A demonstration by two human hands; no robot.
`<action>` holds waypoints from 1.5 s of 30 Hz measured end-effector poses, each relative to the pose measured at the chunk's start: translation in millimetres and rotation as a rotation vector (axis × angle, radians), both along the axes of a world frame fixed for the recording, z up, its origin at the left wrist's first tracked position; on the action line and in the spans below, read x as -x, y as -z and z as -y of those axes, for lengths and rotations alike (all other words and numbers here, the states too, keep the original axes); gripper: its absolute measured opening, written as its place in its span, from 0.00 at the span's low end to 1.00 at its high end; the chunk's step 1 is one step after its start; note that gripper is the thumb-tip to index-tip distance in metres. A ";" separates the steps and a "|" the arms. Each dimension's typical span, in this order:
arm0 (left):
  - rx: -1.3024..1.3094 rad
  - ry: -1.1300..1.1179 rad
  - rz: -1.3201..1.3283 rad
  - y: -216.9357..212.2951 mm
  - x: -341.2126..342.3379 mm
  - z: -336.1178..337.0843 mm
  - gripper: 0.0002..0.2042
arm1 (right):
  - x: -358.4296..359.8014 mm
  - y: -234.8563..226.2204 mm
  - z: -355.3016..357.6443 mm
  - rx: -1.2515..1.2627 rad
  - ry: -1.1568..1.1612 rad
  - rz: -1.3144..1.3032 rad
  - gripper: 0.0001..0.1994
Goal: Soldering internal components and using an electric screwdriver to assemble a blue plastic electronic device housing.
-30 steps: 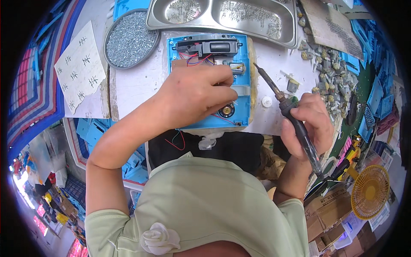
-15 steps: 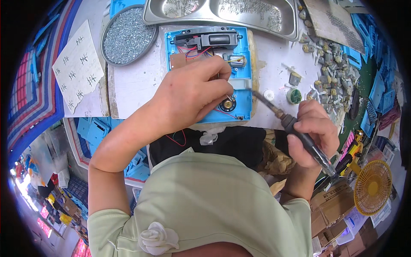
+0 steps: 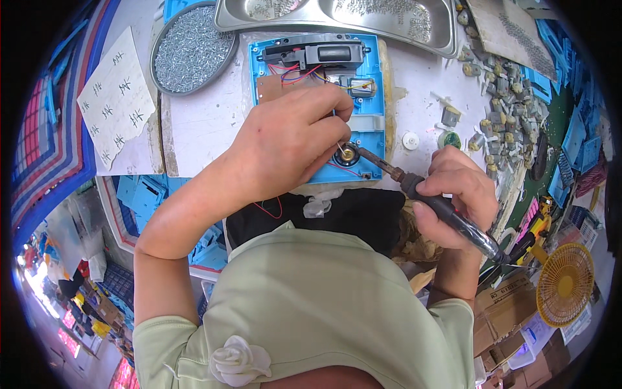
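Note:
A blue plastic housing (image 3: 372, 144) lies on the table in front of me, with wires, a small motor (image 3: 361, 87) and a black mechanism (image 3: 330, 54) in its upper part. Low in it sits a small round speaker (image 3: 348, 154), black with a brassy centre. My left hand (image 3: 282, 139) reaches over the housing from the left. Its thumb and forefinger pinch a thin wire (image 3: 339, 148) at the speaker. In my right hand (image 3: 459, 194) is a soldering iron (image 3: 413, 184), slanting up to the left. The tip is at the speaker's right edge; I cannot tell whether it touches.
A round tray of screws (image 3: 194, 48) stands at upper left, beside a marked paper sheet (image 3: 116, 97). A steel tray (image 3: 317, 23) spans the back. On the right are a small green tin (image 3: 449, 139), a white disc (image 3: 410, 141) and heaped motors (image 3: 499, 107). A yellow fan (image 3: 565, 284) stands lower right.
My right hand has moved left, bringing the soldering iron's tip from beside the housing down to the speaker. My left hand has stayed nearly in place.

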State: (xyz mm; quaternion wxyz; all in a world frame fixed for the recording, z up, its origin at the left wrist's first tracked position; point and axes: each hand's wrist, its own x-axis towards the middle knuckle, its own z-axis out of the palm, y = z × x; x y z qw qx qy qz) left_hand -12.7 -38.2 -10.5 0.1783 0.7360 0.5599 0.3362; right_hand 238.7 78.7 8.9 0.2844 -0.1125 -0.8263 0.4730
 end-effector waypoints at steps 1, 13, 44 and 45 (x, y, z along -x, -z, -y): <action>-0.006 -0.001 -0.010 0.5 -0.4 0.4 0.15 | 0.5 -0.1 -0.3 -0.004 0.001 0.004 0.13; 0.023 -0.001 -0.058 -0.4 -1.4 2.5 0.17 | 4.2 -3.5 -0.4 0.039 0.029 0.057 0.13; -0.003 0.004 0.079 0.0 -0.8 -3.3 0.10 | -21.6 -6.6 -10.4 0.154 0.123 -0.060 0.14; 0.005 -0.004 0.065 -2.9 -3.1 -2.8 0.11 | -20.9 -5.8 -10.5 0.148 0.112 -0.052 0.14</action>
